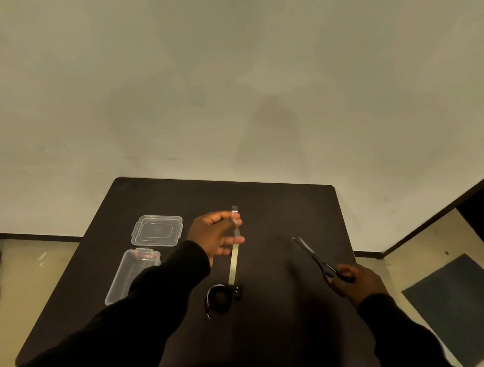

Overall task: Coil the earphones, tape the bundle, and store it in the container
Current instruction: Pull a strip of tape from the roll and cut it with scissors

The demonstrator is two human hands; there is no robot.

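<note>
Clear tape strip (pixel 234 263) pinched in left hand (pixel 215 236), running to 6 o'clock & earphone coil (pixel 219 296) on worktop (pixel 275 213). Right hand (pixel 356 282) grip holds scissors (pixel 319 260), 3 o'clock. Container (pixel 131 275) w/ lid (pixel 157 230) off, 9 o'clock.

No text, label, brand or number can be read anywhere in the head view. The clear container (pixel 129 275), its lid (pixel 157 230) and the scissors (pixel 319 260) show no legible marking.

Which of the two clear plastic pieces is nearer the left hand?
The flat lid, farther back, beside the left hand; the deep container sits nearer the person.
</note>
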